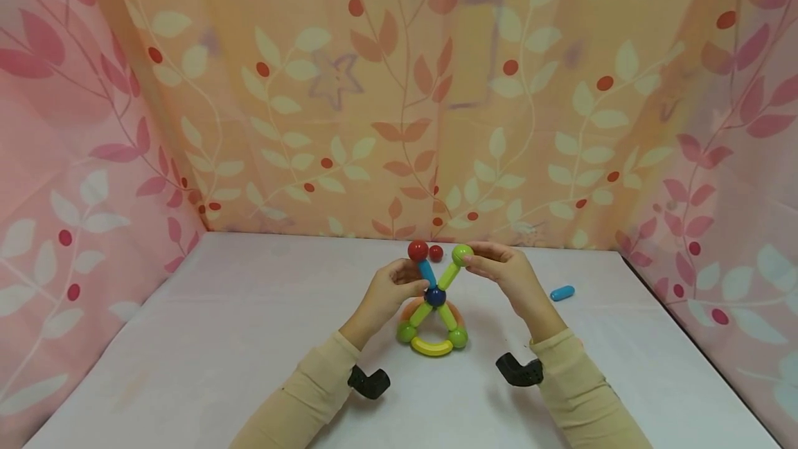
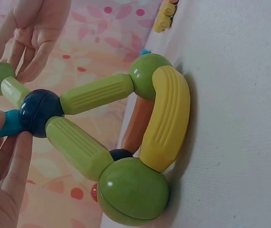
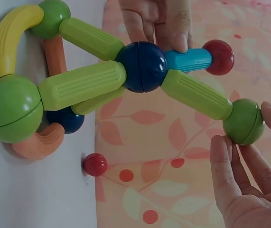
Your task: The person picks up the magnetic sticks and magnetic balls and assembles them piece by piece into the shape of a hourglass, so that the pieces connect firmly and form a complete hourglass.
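Observation:
A toy structure of balls and ribbed rods stands on the white table, centred on a dark blue ball (image 1: 434, 296). Green rods slope down from it to a base of green balls (image 3: 13, 109), a yellow curved rod (image 1: 432, 347) and orange curved rods (image 3: 55, 57). My left hand (image 1: 389, 293) pinches a light blue rod (image 3: 188, 60) that joins the dark blue ball and carries a red ball (image 3: 219, 57). With thumb and fingertips, my right hand (image 1: 508, 272) holds a green ball (image 3: 242, 121) at the upper end of another green rod (image 3: 199, 94).
Behind the structure a loose red ball (image 1: 436, 253) lies on the table (image 1: 249, 338). One loose light blue rod (image 1: 562, 293) lies to the right of my right hand. Patterned cloth (image 1: 399, 89) encloses the back and sides. Black camera mounts (image 1: 369, 382) stick out from both wrists.

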Motion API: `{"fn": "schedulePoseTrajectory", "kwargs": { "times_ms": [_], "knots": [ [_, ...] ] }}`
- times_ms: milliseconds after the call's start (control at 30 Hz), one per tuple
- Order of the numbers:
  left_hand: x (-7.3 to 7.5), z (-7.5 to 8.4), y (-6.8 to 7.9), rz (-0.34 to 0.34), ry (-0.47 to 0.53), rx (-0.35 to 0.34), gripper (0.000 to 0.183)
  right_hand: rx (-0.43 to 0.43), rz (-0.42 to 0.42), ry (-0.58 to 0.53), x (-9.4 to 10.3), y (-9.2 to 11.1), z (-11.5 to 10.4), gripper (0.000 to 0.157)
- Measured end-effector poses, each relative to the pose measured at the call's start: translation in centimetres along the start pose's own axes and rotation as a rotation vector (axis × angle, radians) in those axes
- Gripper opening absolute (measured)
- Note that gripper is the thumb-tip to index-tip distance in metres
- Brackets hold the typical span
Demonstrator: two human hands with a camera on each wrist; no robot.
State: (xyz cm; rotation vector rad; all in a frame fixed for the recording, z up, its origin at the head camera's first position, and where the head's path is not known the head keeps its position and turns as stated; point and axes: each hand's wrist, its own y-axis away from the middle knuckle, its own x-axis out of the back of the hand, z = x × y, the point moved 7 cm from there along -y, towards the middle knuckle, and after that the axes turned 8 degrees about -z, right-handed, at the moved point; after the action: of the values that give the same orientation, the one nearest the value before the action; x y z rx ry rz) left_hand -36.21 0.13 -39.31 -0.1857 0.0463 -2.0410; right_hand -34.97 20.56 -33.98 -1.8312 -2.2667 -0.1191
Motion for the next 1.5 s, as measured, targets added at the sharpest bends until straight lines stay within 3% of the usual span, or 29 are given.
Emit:
{"fn": "schedulePoseTrajectory", "kwargs": {
  "times_ms": [133, 267, 533, 900, 1167, 1500],
  "knots": [
    [-0.1, 0.0, 0.1, -0.001, 0.001, -0.003, 0.036, -0.019, -0.008, 0.020, 0.6, 0.7, 0.0, 0.055],
    [-0.3, 0.0, 0.0, -0.008, 0.009, -0.006, 0.035, -0.034, 0.023, 0.048, 2.4, 2.1, 0.2, 0.058],
    [0.1, 0.0, -0.1, 0.007, -0.011, -0.014, 0.035, -0.175, 0.042, 0.161, 6.3, 5.7, 1.8, 0.064],
    [0.1, -0.4, -0.3, 0.001, 0.000, 0.001, 0.034, -0.344, 0.094, 0.236, 10.5, 10.6, 6.8, 0.067],
    [0.1, -0.4, -0.3, -0.001, 0.003, 0.006, 0.035, -0.458, 0.103, 0.148, 12.3, 13.2, 10.0, 0.068],
    [0.0, -0.2, -0.4, 0.001, 0.007, -0.001, 0.036, -0.502, 0.115, -0.040, 13.9, 14.4, 12.6, 0.060]
  ]
}}
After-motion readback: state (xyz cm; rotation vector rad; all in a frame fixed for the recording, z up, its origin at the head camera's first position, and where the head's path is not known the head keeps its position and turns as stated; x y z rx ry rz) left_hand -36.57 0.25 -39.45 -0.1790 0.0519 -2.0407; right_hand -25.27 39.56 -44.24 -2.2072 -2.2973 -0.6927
